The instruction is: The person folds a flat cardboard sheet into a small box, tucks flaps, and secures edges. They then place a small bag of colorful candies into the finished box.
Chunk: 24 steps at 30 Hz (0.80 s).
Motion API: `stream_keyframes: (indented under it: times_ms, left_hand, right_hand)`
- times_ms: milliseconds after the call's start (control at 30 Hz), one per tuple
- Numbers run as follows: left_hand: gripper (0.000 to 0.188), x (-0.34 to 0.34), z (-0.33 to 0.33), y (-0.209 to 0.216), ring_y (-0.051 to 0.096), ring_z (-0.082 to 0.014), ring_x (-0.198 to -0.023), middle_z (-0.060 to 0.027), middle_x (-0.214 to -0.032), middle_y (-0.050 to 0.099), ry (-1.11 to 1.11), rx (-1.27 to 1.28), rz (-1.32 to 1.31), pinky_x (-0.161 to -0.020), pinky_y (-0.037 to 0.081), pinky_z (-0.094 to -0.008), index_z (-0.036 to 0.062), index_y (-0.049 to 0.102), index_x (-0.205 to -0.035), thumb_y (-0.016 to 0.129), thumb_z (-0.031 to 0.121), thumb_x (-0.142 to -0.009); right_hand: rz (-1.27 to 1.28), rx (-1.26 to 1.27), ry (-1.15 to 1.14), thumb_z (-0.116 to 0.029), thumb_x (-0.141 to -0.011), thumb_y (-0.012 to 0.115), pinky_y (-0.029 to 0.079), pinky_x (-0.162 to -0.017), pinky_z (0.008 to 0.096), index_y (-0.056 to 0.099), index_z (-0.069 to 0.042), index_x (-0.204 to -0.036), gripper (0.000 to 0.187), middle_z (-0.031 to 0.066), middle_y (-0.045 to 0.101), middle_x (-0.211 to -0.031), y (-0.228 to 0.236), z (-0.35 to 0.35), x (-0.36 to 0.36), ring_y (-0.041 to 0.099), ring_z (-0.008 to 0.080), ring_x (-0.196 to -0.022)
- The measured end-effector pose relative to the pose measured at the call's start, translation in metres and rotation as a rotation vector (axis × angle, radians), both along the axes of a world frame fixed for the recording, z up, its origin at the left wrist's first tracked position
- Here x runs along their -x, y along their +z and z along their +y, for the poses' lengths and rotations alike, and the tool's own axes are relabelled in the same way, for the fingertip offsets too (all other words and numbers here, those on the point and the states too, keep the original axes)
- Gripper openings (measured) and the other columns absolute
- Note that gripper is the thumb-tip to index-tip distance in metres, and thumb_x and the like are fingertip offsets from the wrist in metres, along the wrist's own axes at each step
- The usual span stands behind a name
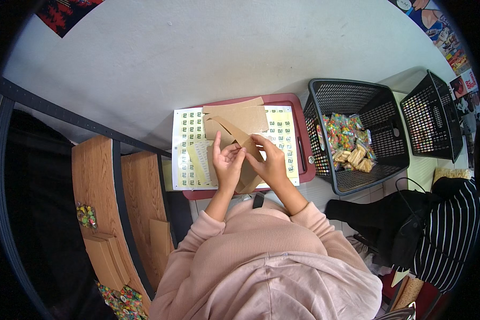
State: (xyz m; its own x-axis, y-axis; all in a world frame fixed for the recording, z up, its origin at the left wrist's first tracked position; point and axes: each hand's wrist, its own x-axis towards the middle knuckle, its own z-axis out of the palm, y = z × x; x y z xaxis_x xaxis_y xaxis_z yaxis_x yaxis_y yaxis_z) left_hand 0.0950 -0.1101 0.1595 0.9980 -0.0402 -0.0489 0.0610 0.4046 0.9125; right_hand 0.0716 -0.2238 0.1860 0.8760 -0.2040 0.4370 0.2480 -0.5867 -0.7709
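Observation:
Between my hands, over the table in front of me, is a bent piece of thin brown cardboard (234, 131) with a long narrow flap. My right hand (270, 160) pinches it from the right with the thumb and fingers. On its other side my left hand (229, 161) grips it near the thumb, while the index finger points up and away. Below lie flat brown cardboard pieces (253, 116) on white and yellow sticker sheets (189, 166). A dark red board (298, 114) lies under the sheets. My hands hide the cardboard's middle.
Right of the board stands a black plastic crate (352, 90) with colourful candy bags (342, 128) inside. A second black basket (432, 117) is farther right. Wooden shelves (95, 176) at left hold folded cardboard boxes (104, 261). Dark and striped clothing (448, 229) lies at lower right.

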Motion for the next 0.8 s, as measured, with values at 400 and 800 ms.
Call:
stream_keyframes:
  times_ms: [400, 800]
  left_hand:
    - [0.073, -0.002, 0.0, 0.007, 0.059, -0.0154, -0.082, -0.0159, -0.09, 0.059, -0.048, 0.12, 0.059, -0.073, 0.049, -0.0231, 0.0025, 0.014, -0.136, 0.06, -0.004, -0.079]
    - [0.079, 0.003, 0.004, 0.005, 0.059, -0.0176, -0.088, -0.0189, -0.097, 0.058, -0.087, -0.031, -0.018, -0.078, 0.048, -0.0251, 0.0021, 0.008, -0.138, 0.059, -0.006, -0.078]
  right_hand:
    - [0.033, 0.118, 0.032, -0.009, -0.065, 0.071, 0.051, -0.071, 0.035, 0.053, -0.005, -0.117, 0.055, 0.0191, 0.06, -0.1, -0.005, 0.0, 0.005, 0.061, 0.0316, -0.087]
    - [0.112, 0.123, 0.012, -0.01, -0.067, 0.069, 0.052, -0.067, 0.0361, 0.05, -0.005, -0.12, 0.057, 0.0203, 0.062, -0.093, -0.008, 0.007, 0.011, 0.063, 0.0333, -0.081]
